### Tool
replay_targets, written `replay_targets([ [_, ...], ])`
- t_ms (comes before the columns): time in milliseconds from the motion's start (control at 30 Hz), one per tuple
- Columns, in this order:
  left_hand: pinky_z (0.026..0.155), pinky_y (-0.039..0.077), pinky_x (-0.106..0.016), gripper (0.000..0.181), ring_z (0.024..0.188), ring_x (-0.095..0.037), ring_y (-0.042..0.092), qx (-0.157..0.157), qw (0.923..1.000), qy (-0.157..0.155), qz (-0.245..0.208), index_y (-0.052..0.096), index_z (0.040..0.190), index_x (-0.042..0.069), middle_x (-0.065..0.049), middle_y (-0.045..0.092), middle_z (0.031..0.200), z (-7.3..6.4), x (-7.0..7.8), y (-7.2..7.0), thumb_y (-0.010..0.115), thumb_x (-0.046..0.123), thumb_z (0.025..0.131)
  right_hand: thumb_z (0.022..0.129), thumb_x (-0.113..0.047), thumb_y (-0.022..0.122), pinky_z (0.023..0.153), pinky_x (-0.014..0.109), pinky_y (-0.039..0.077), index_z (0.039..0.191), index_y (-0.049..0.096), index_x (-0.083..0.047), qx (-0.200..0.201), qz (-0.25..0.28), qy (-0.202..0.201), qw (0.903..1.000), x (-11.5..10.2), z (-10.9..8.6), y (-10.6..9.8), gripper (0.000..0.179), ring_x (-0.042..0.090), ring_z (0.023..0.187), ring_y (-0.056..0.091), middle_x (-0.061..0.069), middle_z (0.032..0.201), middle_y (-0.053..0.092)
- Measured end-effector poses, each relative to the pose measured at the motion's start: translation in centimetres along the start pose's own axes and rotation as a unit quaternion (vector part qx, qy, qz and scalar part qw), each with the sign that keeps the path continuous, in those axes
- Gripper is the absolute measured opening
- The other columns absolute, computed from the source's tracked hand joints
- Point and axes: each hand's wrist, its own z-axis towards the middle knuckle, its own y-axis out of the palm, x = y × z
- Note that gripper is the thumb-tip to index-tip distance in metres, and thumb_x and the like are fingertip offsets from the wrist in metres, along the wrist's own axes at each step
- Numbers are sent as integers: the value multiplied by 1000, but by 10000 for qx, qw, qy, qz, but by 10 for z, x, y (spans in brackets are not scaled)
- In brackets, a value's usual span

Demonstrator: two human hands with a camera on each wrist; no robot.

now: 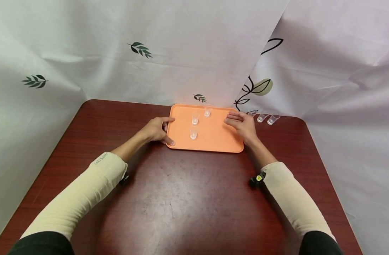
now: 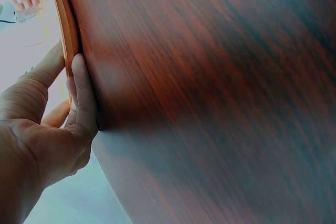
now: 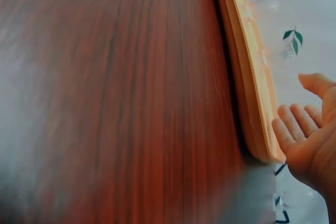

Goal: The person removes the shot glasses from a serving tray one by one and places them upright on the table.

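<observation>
An orange tray (image 1: 213, 136) lies at the back of the table. Three small clear plastic cups stand on it: one cup (image 1: 193, 132) near the front, another (image 1: 195, 118) behind it, and a third (image 1: 208, 111) by the back rim. My left hand (image 1: 157, 129) grips the tray's left edge; the left wrist view shows thumb and fingers on both sides of the rim (image 2: 64, 19). Over the tray's right end is my right hand (image 1: 243, 126), palm inward with fingers extended and nothing held. In the right wrist view its fingers (image 3: 296, 121) overlap the tray's corner.
Three more clear cups (image 1: 262, 117) stand in a row on the dark red wooden table (image 1: 181, 198), right of the tray beyond my right hand. A white curtain (image 1: 169, 78) with leaf prints hangs right behind the tray and the table's back edge.
</observation>
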Motion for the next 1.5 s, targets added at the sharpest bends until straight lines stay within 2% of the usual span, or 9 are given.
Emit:
replay_targets([
  [167,65,68,-29,112,77,-16,58,2,10000,8,48,49,172,12,-10,49,104,0,1,0,105,1,75,98,-6,86,93,10,62,147,68,11,-139,-233,13,9996,-2,6,12,55,-8,97,74,34,145,71],
  [333,64,67,-28,113,75,-15,58,9,9999,16,127,49,172,12,-9,50,103,-1,0,-1,106,3,75,97,-4,87,93,13,64,144,70,11,-148,-270,-53,9995,-3,12,27,52,-3,98,75,33,142,73],
  [467,63,68,-29,114,74,-15,57,7,10000,7,96,49,172,11,-9,50,102,-1,0,-1,106,2,74,96,-4,88,97,18,66,143,72,8,-61,-350,-69,9993,-3,17,36,50,18,114,81,31,140,75],
  [567,63,67,-28,114,75,-15,57,9,10000,17,89,49,172,12,-9,50,102,0,0,0,106,1,74,96,-4,88,100,21,66,144,71,8,-43,-381,-44,9993,-3,20,42,52,36,128,78,30,141,75],
  [633,63,67,-28,114,75,-15,57,9,10000,15,87,49,172,12,-9,50,102,0,0,0,106,1,74,96,-4,87,103,23,66,145,70,8,-79,-397,-44,9992,-3,23,47,53,42,133,75,30,142,74],
  [867,64,68,-29,114,72,-14,59,20,9999,14,109,48,172,12,-8,50,101,0,0,0,106,1,74,96,-2,88,112,36,66,146,69,9,-117,-271,-70,9995,-8,28,61,55,44,136,73,30,144,73],
  [1067,63,67,-28,114,73,-14,58,41,9999,30,113,49,172,12,-8,50,100,-1,1,1,106,2,74,94,-2,89,114,41,65,149,67,8,-89,-241,-108,9996,-8,32,72,60,44,137,72,31,145,72],
  [1200,62,66,-27,114,73,-14,58,26,10000,29,87,49,172,12,-8,50,101,-2,1,1,106,2,74,95,-2,89,112,39,66,149,68,6,-59,-332,-98,9994,-9,32,77,58,43,136,73,29,143,73],
  [1500,62,65,-26,114,71,-14,58,59,9999,35,119,49,172,12,-8,51,100,-2,1,0,106,2,74,100,-5,86,99,28,69,145,72,4,29,-492,-167,9986,-10,31,83,48,41,130,76,27,137,77],
])
